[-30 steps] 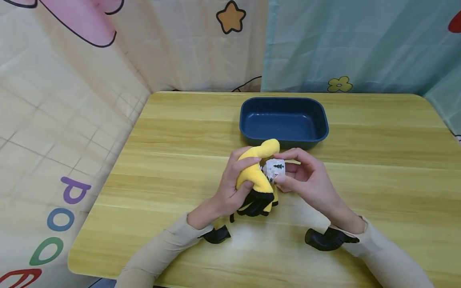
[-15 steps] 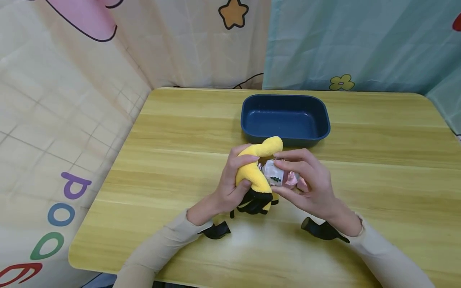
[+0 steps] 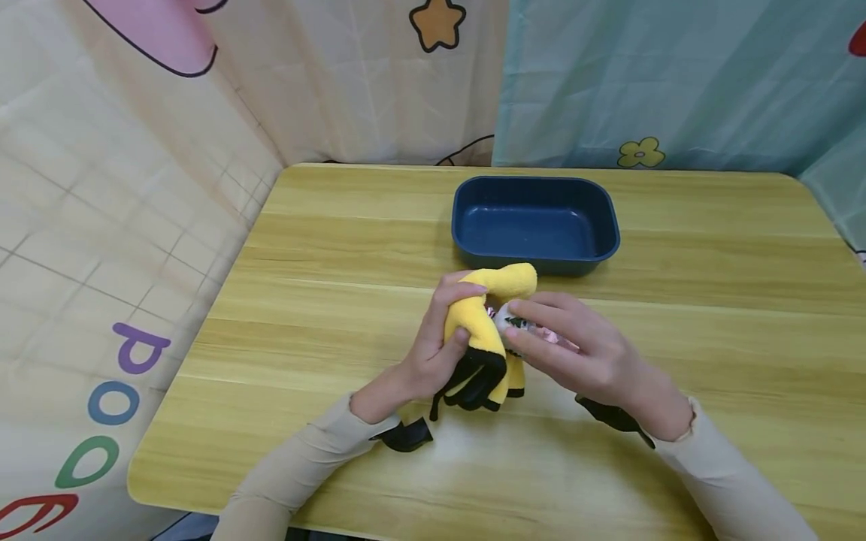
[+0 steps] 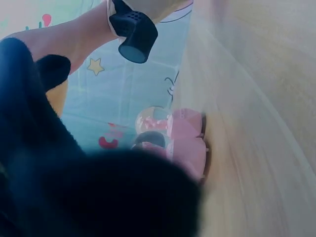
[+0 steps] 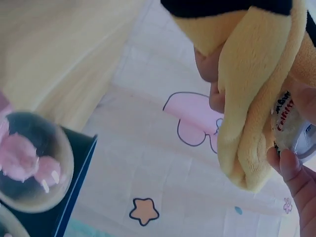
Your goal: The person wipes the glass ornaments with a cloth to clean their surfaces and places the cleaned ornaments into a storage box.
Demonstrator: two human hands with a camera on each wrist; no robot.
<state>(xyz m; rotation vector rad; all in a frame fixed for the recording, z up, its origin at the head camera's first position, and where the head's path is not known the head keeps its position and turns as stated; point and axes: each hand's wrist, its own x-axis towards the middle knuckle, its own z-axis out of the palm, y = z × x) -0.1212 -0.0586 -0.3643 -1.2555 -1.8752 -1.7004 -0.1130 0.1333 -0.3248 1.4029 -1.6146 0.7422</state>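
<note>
While the left hand (image 3: pixel 433 353) curls round the yellow-and-black plush (image 3: pixel 475 319), which looks light and soft, the right hand (image 3: pixel 595 353) pinches a white printed trinket (image 3: pixel 502 318) beside it, above the wooden table (image 3: pixel 338 300); the trinket's seemingly hard, smooth shell could slip or crack, so its sides probably suit fingertips best. Just beyond sits a blue bin (image 3: pixel 534 266), with cartoon-printed curtains (image 3: pixel 406 98) behind.

Wood-grain table (image 3: pixel 325 240), teal curtain (image 3: pixel 582 83), orange star (image 3: pixel 437 24)

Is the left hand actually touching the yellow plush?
Touching. The head view plainly shows the left hand gripping the yellow plush, fingers and thumb resting right on its surface.
</note>
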